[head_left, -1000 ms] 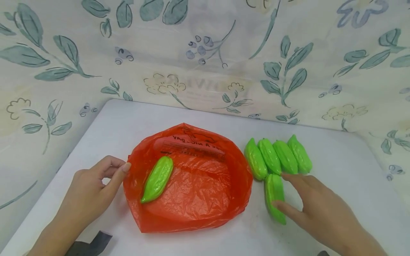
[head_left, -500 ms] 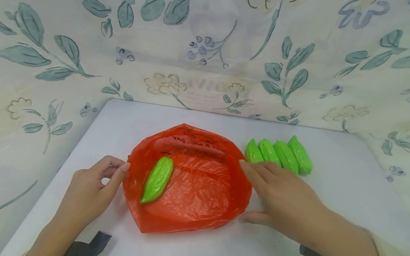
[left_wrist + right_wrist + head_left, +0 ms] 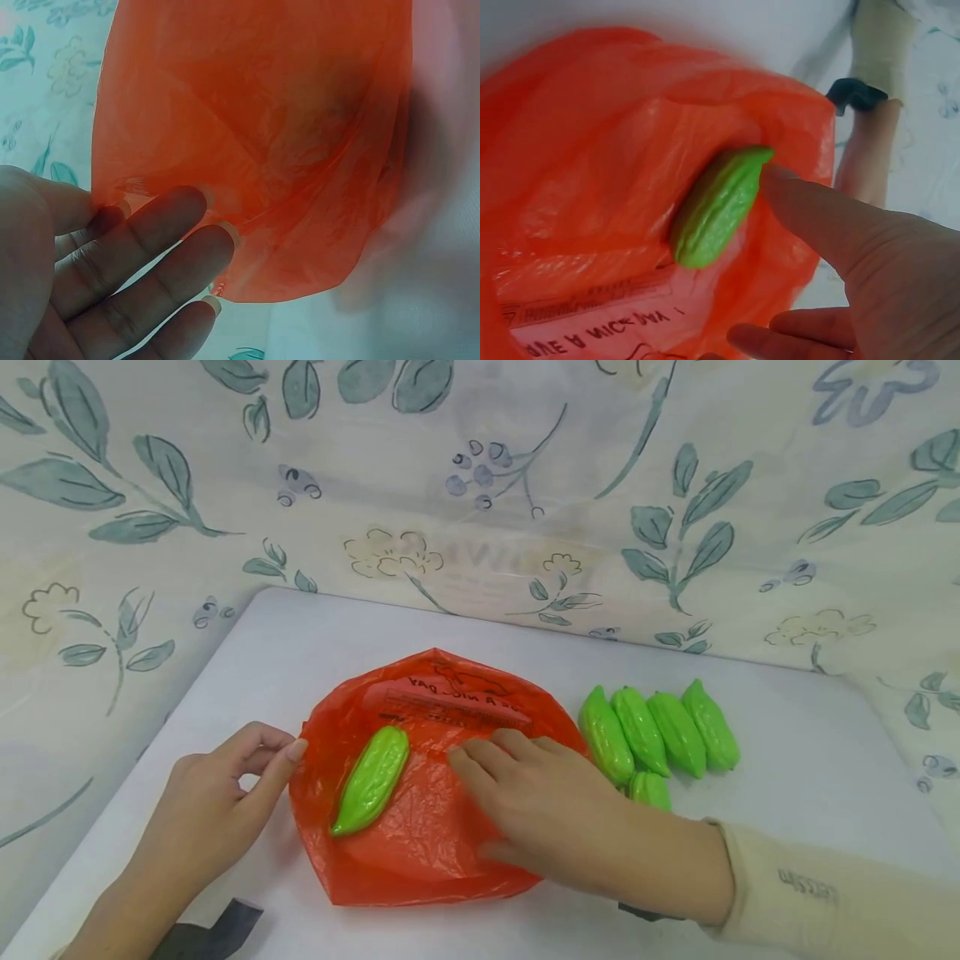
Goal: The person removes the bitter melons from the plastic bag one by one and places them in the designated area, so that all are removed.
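A red plastic bag (image 3: 420, 860) with printed lettering lies with its mouth spread wide, and one green bitter melon (image 3: 371, 781) lies inside it toward the left. My left hand (image 3: 217, 806) pinches the bag's left rim between thumb and forefinger; the left wrist view shows the other fingers (image 3: 161, 262) loosely spread against the film. Over the right half of the bag reaches my right hand (image 3: 536, 810), its fingers extended and apart. From the right wrist, the thumb overlaps the tip of the bitter melon (image 3: 716, 210); contact cannot be told. Nothing is visible in its grasp.
Several more bitter melons (image 3: 641, 731) stand in a row right of the bag. Another bitter melon (image 3: 650, 790) lies in front of them, partly hidden by my right forearm. Behind the white table (image 3: 795, 752) hangs floral cloth (image 3: 480, 552).
My right hand has moved left from beside the front bitter melon, across the bag's right rim, to over the bag. The front bitter melon stays outside. My left hand keeps its hold.
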`<move>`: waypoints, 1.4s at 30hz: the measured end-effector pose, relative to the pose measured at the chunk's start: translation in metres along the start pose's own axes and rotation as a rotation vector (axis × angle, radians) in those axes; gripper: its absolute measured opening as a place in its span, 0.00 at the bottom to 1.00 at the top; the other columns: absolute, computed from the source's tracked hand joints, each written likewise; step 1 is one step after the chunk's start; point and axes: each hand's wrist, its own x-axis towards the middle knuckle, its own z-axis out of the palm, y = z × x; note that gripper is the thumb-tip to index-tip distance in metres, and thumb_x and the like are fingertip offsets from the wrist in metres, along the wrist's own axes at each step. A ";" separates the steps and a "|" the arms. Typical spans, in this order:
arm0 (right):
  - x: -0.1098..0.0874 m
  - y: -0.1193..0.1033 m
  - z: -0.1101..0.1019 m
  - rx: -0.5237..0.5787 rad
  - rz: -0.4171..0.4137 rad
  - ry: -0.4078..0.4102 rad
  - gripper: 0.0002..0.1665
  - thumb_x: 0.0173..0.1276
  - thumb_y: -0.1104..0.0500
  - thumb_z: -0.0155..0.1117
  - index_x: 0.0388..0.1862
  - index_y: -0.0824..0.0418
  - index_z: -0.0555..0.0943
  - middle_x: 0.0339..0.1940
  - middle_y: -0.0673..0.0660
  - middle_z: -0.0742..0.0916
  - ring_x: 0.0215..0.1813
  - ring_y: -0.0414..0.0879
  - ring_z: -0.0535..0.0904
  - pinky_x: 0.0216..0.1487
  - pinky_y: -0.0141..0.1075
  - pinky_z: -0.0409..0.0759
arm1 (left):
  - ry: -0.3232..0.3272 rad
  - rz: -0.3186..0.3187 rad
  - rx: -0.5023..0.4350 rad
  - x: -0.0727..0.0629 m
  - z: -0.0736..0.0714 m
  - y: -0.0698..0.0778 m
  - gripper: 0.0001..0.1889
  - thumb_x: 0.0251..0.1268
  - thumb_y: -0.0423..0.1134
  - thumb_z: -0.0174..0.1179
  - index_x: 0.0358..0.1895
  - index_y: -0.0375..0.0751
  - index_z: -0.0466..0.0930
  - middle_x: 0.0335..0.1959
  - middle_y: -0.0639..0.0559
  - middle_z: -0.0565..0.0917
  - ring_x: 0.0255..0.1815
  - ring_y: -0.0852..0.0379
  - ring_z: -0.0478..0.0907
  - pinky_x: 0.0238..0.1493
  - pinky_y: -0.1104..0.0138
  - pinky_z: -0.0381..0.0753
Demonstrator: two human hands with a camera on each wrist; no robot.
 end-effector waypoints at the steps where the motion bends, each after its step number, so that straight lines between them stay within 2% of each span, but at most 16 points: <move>1: 0.005 -0.001 0.000 -0.011 -0.008 -0.007 0.52 0.63 0.36 0.77 0.78 0.60 0.70 0.69 0.55 0.81 0.65 0.52 0.78 0.62 0.44 0.82 | 0.001 0.001 0.000 0.000 0.000 0.000 0.12 0.76 0.44 0.64 0.50 0.39 0.81 0.39 0.42 0.91 0.31 0.53 0.80 0.27 0.75 0.78; 9: 0.051 -0.008 0.008 -0.159 -0.075 -0.023 0.37 0.73 0.47 0.69 0.76 0.57 0.71 0.66 0.53 0.81 0.57 0.50 0.78 0.47 0.38 0.84 | 0.003 -0.001 -0.006 -0.001 -0.001 0.000 0.11 0.76 0.43 0.64 0.50 0.39 0.81 0.37 0.46 0.90 0.30 0.54 0.78 0.26 0.75 0.77; 13: 0.070 -0.005 0.010 -0.193 -0.072 -0.013 0.39 0.73 0.48 0.68 0.78 0.59 0.68 0.67 0.55 0.80 0.59 0.52 0.79 0.53 0.41 0.85 | 0.004 -0.006 -0.004 -0.001 -0.001 0.000 0.11 0.76 0.44 0.64 0.50 0.40 0.81 0.38 0.45 0.90 0.30 0.55 0.78 0.27 0.75 0.78; 16: 0.082 -0.004 0.013 -0.163 -0.057 -0.045 0.40 0.75 0.48 0.67 0.80 0.58 0.66 0.69 0.56 0.79 0.61 0.53 0.79 0.60 0.45 0.83 | -0.006 -0.008 -0.013 -0.001 -0.001 -0.001 0.11 0.77 0.44 0.63 0.50 0.40 0.81 0.39 0.43 0.91 0.33 0.47 0.83 0.29 0.69 0.84; 20: 0.093 -0.005 0.021 -0.120 -0.074 -0.061 0.36 0.76 0.49 0.67 0.78 0.55 0.69 0.69 0.54 0.80 0.59 0.51 0.81 0.58 0.44 0.84 | -0.014 -0.010 -0.026 -0.001 0.001 -0.001 0.12 0.78 0.45 0.62 0.51 0.40 0.80 0.42 0.39 0.91 0.41 0.38 0.87 0.32 0.55 0.89; 23: 0.099 -0.008 0.027 -0.136 -0.096 -0.032 0.34 0.75 0.49 0.68 0.76 0.55 0.72 0.68 0.53 0.81 0.55 0.50 0.83 0.54 0.43 0.86 | -0.012 -0.015 -0.037 -0.001 0.001 -0.001 0.12 0.78 0.46 0.61 0.52 0.41 0.80 0.43 0.39 0.91 0.41 0.38 0.87 0.34 0.53 0.89; 26: 0.104 -0.011 0.033 -0.161 -0.098 -0.009 0.33 0.74 0.48 0.69 0.74 0.55 0.73 0.66 0.53 0.82 0.54 0.49 0.83 0.52 0.42 0.86 | -0.011 -0.014 -0.040 -0.001 0.001 -0.002 0.13 0.78 0.47 0.61 0.51 0.41 0.80 0.43 0.40 0.91 0.41 0.39 0.88 0.33 0.55 0.89; 32: 0.108 -0.011 0.042 -0.150 -0.090 -0.006 0.30 0.75 0.49 0.68 0.72 0.54 0.75 0.65 0.53 0.82 0.53 0.49 0.83 0.52 0.41 0.86 | -0.009 0.004 -0.044 -0.002 0.001 -0.002 0.11 0.77 0.45 0.62 0.51 0.41 0.81 0.42 0.41 0.91 0.40 0.40 0.88 0.29 0.69 0.85; 42: 0.117 -0.011 0.045 -0.152 -0.094 0.002 0.21 0.75 0.49 0.68 0.63 0.51 0.79 0.53 0.50 0.85 0.48 0.46 0.82 0.48 0.39 0.85 | 0.023 0.026 -0.051 -0.003 0.001 -0.002 0.09 0.76 0.42 0.64 0.50 0.40 0.81 0.41 0.40 0.91 0.38 0.40 0.87 0.27 0.72 0.82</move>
